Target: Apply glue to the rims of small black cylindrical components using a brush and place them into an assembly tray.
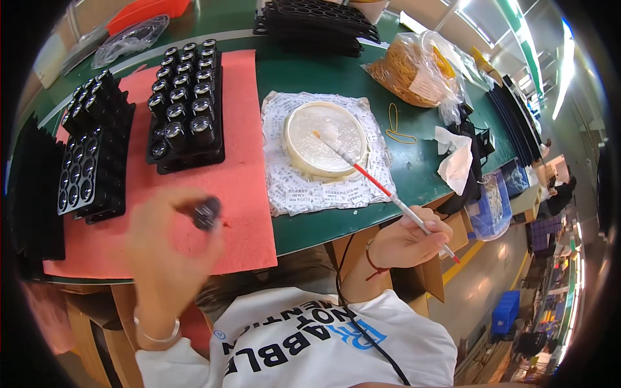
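My left hand (pixel 158 242), blurred by motion, is closed on a small black cylindrical part (pixel 206 213) above the pink mat. In my right hand (pixel 411 240) is a thin red-and-white brush (pixel 374 182), pinched near its rear end. Its pale orange tip slants over a round cream-rimmed dish (pixel 290 154) with clear, glossy stuff inside; I cannot tell whether the tip touches it. Beneath the dish lies a printed paper-like pad (pixel 284 184). Farther left, a black tray (pixel 217 152) carries rows of shiny-topped black cylinders (pixel 202 127).
Another stack of black trays (pixel 97 171) stands at the left on the pink mat (pixel 249 239). Black trays (pixel 314 29) are piled at the back. A bag of rubber bands (pixel 414 71), loose bands (pixel 400 132) and crumpled tissue (pixel 456 161) lie right. A dark cable (pixel 343 258) hangs before me.
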`<control>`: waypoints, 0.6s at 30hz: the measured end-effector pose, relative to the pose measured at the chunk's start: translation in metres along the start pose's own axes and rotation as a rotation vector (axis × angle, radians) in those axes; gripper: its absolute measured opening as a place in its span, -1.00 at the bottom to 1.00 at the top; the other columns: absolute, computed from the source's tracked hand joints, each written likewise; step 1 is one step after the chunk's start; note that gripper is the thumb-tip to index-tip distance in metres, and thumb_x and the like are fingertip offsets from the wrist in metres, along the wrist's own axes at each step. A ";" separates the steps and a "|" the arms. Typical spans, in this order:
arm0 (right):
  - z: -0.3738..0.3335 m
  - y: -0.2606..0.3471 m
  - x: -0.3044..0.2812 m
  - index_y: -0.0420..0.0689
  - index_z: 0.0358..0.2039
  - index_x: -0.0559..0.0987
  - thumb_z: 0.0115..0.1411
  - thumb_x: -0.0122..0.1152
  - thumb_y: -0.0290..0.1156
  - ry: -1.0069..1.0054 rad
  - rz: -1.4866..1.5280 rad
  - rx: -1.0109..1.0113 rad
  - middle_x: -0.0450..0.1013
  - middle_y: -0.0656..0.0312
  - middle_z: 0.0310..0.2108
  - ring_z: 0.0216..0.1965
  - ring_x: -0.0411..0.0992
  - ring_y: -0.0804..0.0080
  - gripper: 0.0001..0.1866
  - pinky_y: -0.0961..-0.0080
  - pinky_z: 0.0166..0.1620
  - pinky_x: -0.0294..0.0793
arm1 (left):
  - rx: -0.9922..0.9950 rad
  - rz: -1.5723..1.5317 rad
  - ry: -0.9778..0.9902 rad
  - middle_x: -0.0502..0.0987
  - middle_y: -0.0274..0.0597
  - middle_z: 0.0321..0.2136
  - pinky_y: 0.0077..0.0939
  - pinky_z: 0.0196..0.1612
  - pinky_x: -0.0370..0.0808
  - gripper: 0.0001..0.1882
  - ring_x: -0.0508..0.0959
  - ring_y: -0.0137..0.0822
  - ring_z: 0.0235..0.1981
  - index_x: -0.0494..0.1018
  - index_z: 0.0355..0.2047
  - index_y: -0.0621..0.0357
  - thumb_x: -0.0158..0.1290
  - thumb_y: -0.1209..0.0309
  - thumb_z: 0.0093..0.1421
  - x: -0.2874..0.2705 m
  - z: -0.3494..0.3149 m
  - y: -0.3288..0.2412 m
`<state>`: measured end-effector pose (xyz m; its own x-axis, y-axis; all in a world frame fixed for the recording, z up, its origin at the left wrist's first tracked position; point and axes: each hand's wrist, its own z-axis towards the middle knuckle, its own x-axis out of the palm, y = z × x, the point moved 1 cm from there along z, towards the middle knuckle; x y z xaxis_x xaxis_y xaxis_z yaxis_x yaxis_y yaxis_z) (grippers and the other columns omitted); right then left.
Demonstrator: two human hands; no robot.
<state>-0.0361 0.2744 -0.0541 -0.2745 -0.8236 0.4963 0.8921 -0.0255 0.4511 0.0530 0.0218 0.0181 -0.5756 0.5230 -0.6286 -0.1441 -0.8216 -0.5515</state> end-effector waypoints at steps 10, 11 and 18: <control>0.007 0.003 0.014 -0.15 -0.57 0.27 0.24 -0.23 -0.14 0.042 -0.235 -0.122 0.13 0.32 -0.77 -0.74 0.04 0.61 -0.63 0.69 -0.61 0.00 | -0.045 -0.151 0.041 0.42 -0.23 -0.55 -0.48 -0.39 0.30 -0.74 0.37 -0.26 -0.53 0.38 -0.47 0.17 0.09 0.57 -0.27 0.025 -0.015 0.013; 0.004 0.002 0.015 -0.15 -0.58 0.27 0.24 -0.23 -0.15 0.040 -0.222 -0.098 0.15 0.31 -0.76 -0.73 0.05 0.61 -0.63 0.68 -0.61 0.01 | -0.027 -0.136 0.054 0.42 -0.24 -0.55 -0.49 -0.40 0.29 -0.74 0.36 -0.27 -0.55 0.38 -0.47 0.16 0.10 0.56 -0.27 0.026 -0.016 0.014; -0.005 -0.005 0.016 -0.11 -0.54 0.29 0.24 -0.21 -0.15 0.110 -0.080 0.106 0.27 0.31 -0.66 -0.69 0.12 0.62 -0.66 0.72 -0.58 0.05 | -0.131 -0.156 0.065 0.44 -0.25 -0.56 -0.53 -0.46 0.31 -0.74 0.36 -0.35 -0.59 0.42 -0.44 0.19 0.15 0.53 -0.24 0.022 -0.020 0.015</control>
<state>-0.0430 0.2584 -0.0518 -0.2971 -0.8786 0.3739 0.8247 -0.0387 0.5642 0.0542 0.0257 -0.0154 -0.5009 0.6583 -0.5620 -0.1188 -0.6954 -0.7087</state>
